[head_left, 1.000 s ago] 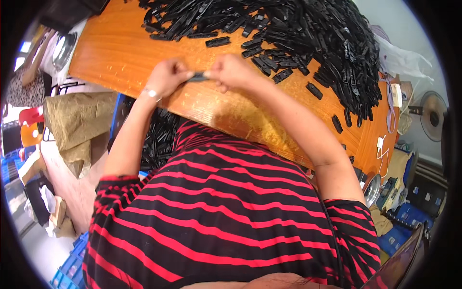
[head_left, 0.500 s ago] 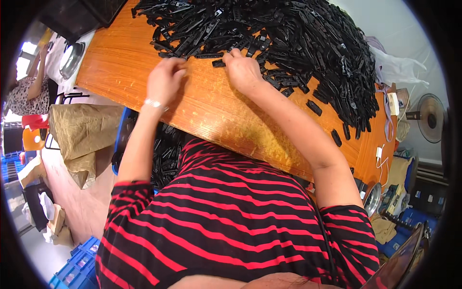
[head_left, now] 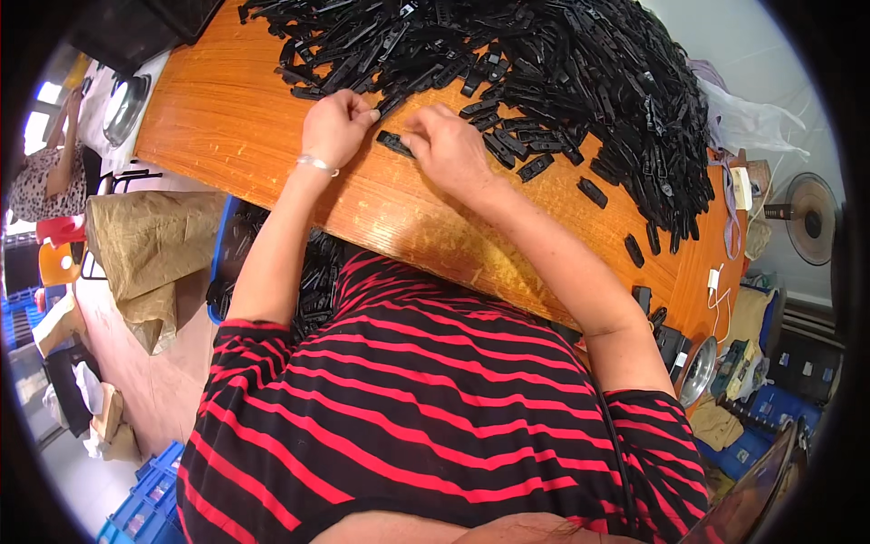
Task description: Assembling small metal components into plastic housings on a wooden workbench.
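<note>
A large heap of slim black plastic parts (head_left: 580, 82) covers the far side of the wooden table (head_left: 236, 118). My left hand (head_left: 337, 131), with a bracelet at its wrist, is closed at the near edge of the heap. Thumb and fingers pinch one end of a long black plastic part (head_left: 391, 104). Just to its right, my right hand (head_left: 449, 152) is partly curled, its thumb at the end of a short black plastic part (head_left: 394, 143) on the tabletop. Its fingers are slightly blurred. Several loose black parts (head_left: 535, 167) lie to the right of that hand.
Below the table's near edge, a blue bin (head_left: 222, 254) holds more black parts. Brown sacking (head_left: 154, 245) hangs at the left. A metal bowl (head_left: 699, 370) stands at the right by the table edge, and a fan (head_left: 809, 218) is farther right. Another person (head_left: 54, 177) is at far left.
My left hand has moved right and now pinches a long part at the heap's edge. My right hand has come nearer to me, and the short part beneath it has shifted with it.
</note>
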Demonstrator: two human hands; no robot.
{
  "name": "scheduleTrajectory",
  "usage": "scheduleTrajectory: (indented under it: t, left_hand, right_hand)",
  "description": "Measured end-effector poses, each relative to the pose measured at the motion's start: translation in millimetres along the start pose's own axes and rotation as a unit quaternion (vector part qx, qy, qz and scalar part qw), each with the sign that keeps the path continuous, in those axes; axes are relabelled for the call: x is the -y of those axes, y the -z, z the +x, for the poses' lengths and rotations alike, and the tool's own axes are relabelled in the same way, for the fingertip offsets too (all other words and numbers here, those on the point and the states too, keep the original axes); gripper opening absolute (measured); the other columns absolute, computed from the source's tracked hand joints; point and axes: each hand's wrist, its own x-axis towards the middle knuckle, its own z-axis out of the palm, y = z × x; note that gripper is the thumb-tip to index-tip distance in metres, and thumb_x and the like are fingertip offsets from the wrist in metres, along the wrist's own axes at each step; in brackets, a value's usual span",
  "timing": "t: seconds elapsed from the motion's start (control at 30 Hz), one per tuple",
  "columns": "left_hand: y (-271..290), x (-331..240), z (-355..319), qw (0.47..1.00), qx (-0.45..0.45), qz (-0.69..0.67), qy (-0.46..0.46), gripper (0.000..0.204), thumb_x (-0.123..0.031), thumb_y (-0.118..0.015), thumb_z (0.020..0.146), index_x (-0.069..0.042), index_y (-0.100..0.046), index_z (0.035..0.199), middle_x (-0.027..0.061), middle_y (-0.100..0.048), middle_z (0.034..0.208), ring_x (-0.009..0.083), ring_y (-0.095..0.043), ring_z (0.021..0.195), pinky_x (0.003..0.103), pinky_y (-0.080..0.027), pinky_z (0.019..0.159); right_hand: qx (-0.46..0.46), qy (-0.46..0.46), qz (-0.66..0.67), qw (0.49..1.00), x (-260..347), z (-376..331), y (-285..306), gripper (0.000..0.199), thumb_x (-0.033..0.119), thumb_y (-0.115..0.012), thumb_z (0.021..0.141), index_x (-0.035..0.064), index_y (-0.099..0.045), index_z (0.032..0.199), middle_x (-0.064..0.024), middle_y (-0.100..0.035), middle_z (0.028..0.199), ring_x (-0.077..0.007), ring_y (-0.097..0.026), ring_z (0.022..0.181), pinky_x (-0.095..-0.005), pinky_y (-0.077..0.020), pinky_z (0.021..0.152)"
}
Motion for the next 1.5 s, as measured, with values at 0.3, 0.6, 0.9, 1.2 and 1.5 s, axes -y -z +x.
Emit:
scheduleTrajectory:
  t: [0.3,0.6,0.9,1.2,1.5]
  left_hand:
    - [15.8,-26.1,-21.3,0.860,0.196,-0.425,0.206,0.022,-0.023,-0.066,0.090,0.000,-0.063,0.092,0.0039,-0.066,0.080,0.0074,-0.058,0.065,0.019,-0.048,0.059]
    - [6.3,-10.5,-2.7,0.920,0.153,-0.349,0.094,0.015,-0.012,-0.071,0.085,0.000,-0.063,0.090,-0.0002,-0.060,0.070,0.0065,-0.055,0.060,0.020,-0.046,0.053]
    - [-8.3,6.2,4.6,0.970,0.134,-0.198,0.053,0.022,-0.018,-0.075,0.080,0.000,-0.064,0.086,0.0019,-0.063,0.072,0.0078,-0.054,0.063,0.025,-0.047,0.058]
    - [-11.2,-1.0,-7.7,0.982,0.099,-0.153,0.055,0.024,-0.022,-0.073,0.082,-0.002,-0.061,0.081,0.0059,-0.061,0.069,0.0151,-0.056,0.064,0.030,-0.047,0.063]
    - [-14.0,13.8,-20.8,0.994,0.044,-0.100,0.016,0.023,-0.022,-0.072,0.081,-0.003,-0.059,0.078,0.0115,-0.061,0.070,0.0248,-0.057,0.064,0.036,-0.047,0.063]
  right_hand:
    - [0.008,-0.134,0.364,0.922,11.6,4.6,5.5,0.024,0.013,-0.053,0.095,-0.0024,-0.061,0.112,-0.0048,-0.063,0.076,-0.0077,-0.056,0.053,-0.0221,-0.0462,0.049]
    - [0.089,-0.236,0.312,0.916,5.0,-6.0,13.2,0.020,0.018,-0.056,0.095,-0.0014,-0.053,0.097,-0.0051,-0.062,0.064,-0.0087,-0.055,0.046,-0.0224,-0.0439,0.041]
    - [0.092,-0.282,0.314,0.902,6.6,-3.2,0.9,0.020,0.018,-0.057,0.094,0.0016,-0.047,0.089,-0.0062,-0.060,0.059,-0.0106,-0.053,0.041,-0.0237,-0.0416,0.037]
    - [0.112,-0.229,0.171,0.952,-6.6,8.0,-2.4,0.023,0.019,-0.062,0.092,0.0025,-0.047,0.084,-0.0063,-0.058,0.057,-0.0118,-0.052,0.043,-0.0266,-0.0401,0.041]
    - [0.090,-0.171,0.025,0.981,-1.5,5.4,4.6,0.034,0.029,-0.070,0.084,-0.0008,-0.055,0.091,-0.0136,-0.063,0.071,-0.0254,-0.061,0.066,-0.0375,-0.0480,0.064]
